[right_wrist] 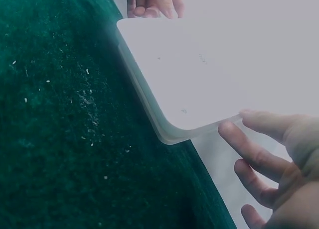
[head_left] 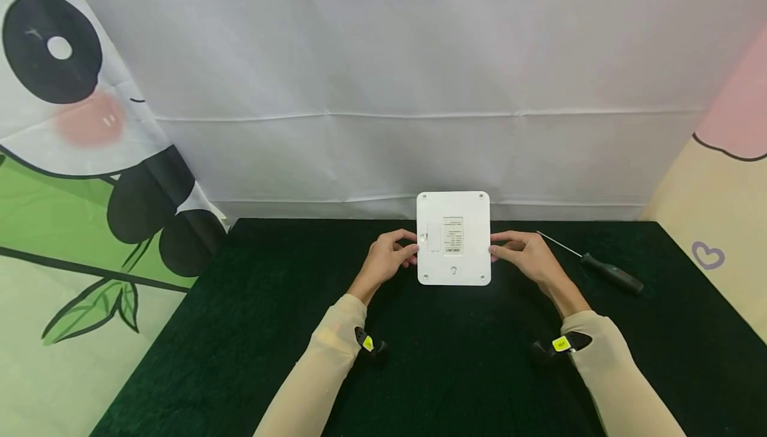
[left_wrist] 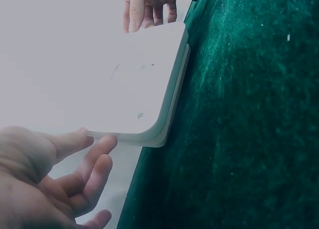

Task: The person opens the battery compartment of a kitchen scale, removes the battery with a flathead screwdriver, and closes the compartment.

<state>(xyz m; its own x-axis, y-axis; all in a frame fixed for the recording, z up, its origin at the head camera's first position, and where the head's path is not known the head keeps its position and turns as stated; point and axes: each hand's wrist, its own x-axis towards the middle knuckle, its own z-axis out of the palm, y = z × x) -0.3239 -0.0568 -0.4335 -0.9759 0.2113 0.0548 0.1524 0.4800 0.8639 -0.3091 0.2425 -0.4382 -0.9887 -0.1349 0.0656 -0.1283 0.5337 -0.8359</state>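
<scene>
A white rectangular device (head_left: 431, 267) with rounded corners is held up, its back with a printed label and corner screws facing the head camera. My left hand (head_left: 389, 257) pinches its left edge between thumb and fingers, and my right hand (head_left: 527, 257) pinches the right edge at about the same height. In the left wrist view the device (left_wrist: 134, 89) shows a smooth face with small marks, the left hand (left_wrist: 65, 174) at its near edge. From the right wrist, the device (right_wrist: 174, 84) is seen with the right hand (right_wrist: 274, 159) at its side.
A screwdriver (head_left: 611, 273) with a dark handle lies on the dark green tabletop (head_left: 455, 370), right of the right hand, its shaft pointing up and left. Behind the table hangs a white cloth (head_left: 383, 90), with printed cartoon cloths at both sides.
</scene>
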